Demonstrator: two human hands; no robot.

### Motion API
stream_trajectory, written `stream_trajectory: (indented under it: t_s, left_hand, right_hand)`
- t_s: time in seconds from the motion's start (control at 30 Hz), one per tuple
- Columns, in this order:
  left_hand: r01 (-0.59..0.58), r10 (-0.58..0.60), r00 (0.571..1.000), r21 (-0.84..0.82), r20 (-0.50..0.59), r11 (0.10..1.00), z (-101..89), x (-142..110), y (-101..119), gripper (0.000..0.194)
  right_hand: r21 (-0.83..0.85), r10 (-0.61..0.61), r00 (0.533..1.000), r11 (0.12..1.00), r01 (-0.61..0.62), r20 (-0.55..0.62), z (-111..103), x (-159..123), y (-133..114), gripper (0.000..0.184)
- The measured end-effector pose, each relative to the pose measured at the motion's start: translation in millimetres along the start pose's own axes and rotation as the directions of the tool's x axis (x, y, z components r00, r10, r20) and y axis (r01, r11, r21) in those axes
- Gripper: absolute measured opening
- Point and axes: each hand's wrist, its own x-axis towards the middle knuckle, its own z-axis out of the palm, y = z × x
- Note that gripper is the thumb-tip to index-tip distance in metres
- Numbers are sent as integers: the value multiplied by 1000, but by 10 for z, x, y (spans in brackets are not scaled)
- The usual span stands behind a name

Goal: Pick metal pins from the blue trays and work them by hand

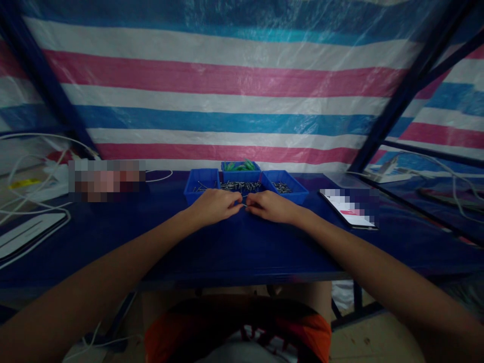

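Note:
My left hand (214, 207) and my right hand (271, 206) meet over the table, fingertips pinched and almost touching. A small thin pale piece (245, 205) shows between the fingertips, nearest the right ones; its kind is too small to tell. Just beyond my fingers lies a heap of small dark and silvery metal pieces (240, 186). Beside my left hand stands a blue bin (190, 187) with some thin metal pieces in it. Another blue bin (300, 195), by my right hand, holds many small metal pieces (282, 187).
A third blue bin (241, 176) with green pieces (242, 165) stands behind the heap. On the dark blue table (242, 252), a lit phone (350, 212) lies right and a white-faced device (30, 232) far left. White cables (68, 207) run at left. Striped sheeting (227, 80) hangs behind.

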Motion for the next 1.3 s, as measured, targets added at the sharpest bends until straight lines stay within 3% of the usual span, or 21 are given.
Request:
stream_trajectory:
  t_s: [0.43,0.9,1.3]
  left_hand:
    - [87,-90,994,44,62,995,-24,8,1,20]
    - [32,-36,991,35,126,999,5,14,-19,20]
    - [23,-28,990,40,136,999,-2,15,-16,23]
  right_hand:
    - [9,-33,999,999,33,-18,-7,10,-16,9]
    - [-17,-20,998,1000,19,-64,-38,11,-4,10]
    - [-30,-7,1000,1000,6,-28,-40,8,20,14]
